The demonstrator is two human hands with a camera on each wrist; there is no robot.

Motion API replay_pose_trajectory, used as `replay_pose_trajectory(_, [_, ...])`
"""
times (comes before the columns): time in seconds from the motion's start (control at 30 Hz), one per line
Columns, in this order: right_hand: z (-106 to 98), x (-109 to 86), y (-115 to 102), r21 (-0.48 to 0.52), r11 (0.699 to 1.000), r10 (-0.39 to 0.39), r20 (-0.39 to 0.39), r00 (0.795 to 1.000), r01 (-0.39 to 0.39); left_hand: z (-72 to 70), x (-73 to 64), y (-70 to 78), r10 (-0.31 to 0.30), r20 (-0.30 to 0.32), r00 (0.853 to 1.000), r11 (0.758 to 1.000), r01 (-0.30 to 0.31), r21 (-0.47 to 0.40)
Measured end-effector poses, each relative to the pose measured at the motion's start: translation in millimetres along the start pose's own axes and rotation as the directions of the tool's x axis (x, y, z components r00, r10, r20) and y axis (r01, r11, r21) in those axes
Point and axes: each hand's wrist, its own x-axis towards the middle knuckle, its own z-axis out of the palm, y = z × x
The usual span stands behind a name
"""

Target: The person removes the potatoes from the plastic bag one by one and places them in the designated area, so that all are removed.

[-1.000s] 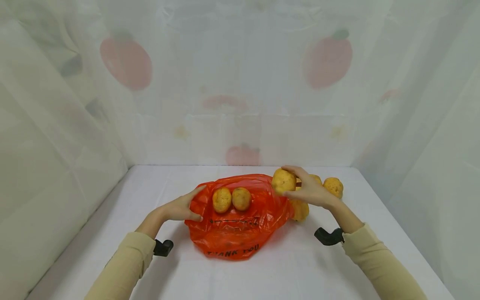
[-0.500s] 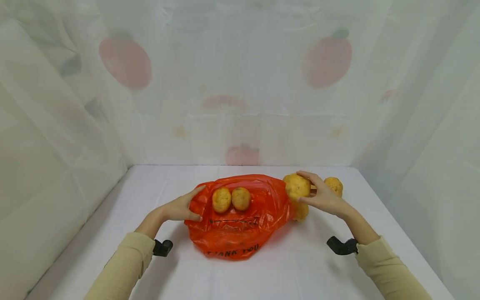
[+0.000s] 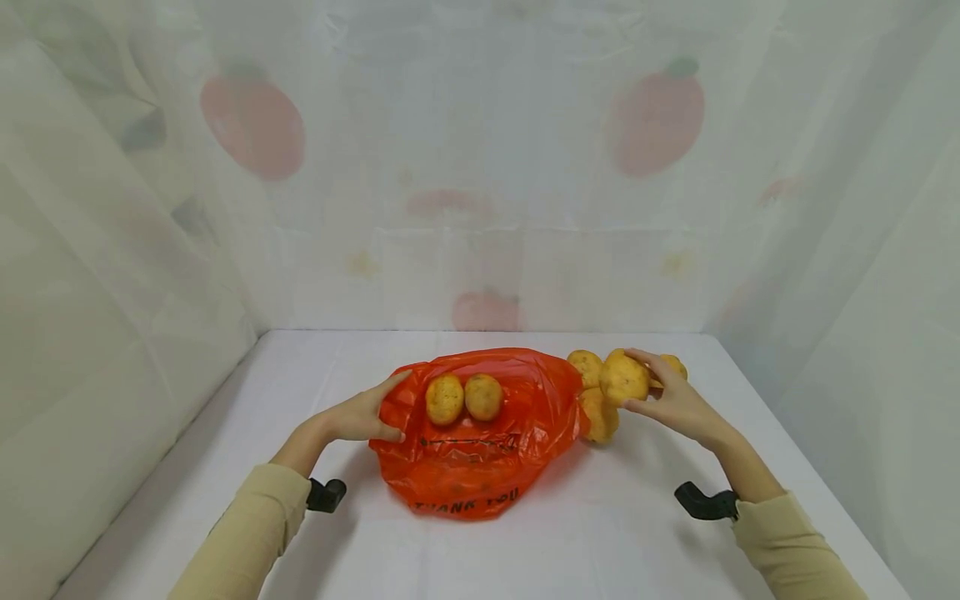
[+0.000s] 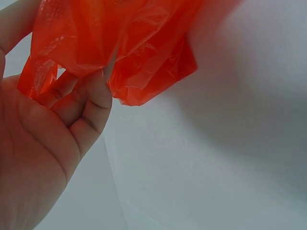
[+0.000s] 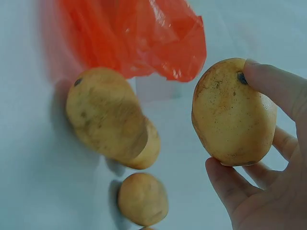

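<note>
Bare hands, a thin plastic bag and several potatoes on a table (image 3: pixel 480 558) spread with smooth white cloth. The left hand (image 3: pixel 358 417) grips the left edge of the red bag (image 3: pixel 465 487), its fingers curled into the crinkled film; in the left wrist view the plastic gathers in glossy, translucent folds between thumb and fingers. The bag gapes widely, its rim an irregular oval, with dark lettering reading THANK YOU across the lower front. Within lie two rounded potatoes, the left potato (image 3: pixel 445 400) and the right potato (image 3: pixel 483 397), close together, yellow-brown and speckled. To the right of the bag, the right hand (image 3: pixel 684 407) pinches the held potato (image 3: pixel 625 379), thumb and fingers parted by no more than its girth; the right wrist view shows a blunt oval with matt, finely pitted skin and a dark spot beside the thumb tip. Loose on the table are a rounded potato (image 3: pixel 583 367) and a lumpier potato (image 3: pixel 600 415), both just beside the bag, and a far-right potato (image 3: pixel 675 367), partly hidden behind the right hand. Behind rises a pale, softly creased curtain (image 3: pixel 480 150) printed with blurred red fruit shapes.
</note>
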Motion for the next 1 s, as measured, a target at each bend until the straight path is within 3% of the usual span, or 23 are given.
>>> replay_pose_trajectory(0.57, [-5.8, -13.5, 37.5, 0.005, 0.996, 0.088, -0.019, 0.996, -0.088, 0.8, 1.3, -0.4, -0.019, 0.004, 1.0, 1.0, 0.019, -0.011])
replay_pose_trajectory(1.0, [-4.1, -19.9, 62.5, -0.022, 0.992, 0.126, -0.011, 0.992, -0.126, 1.5, 2.6, -1.4, 0.01, 0.002, 1.0, 1.0, -0.01, -0.012])
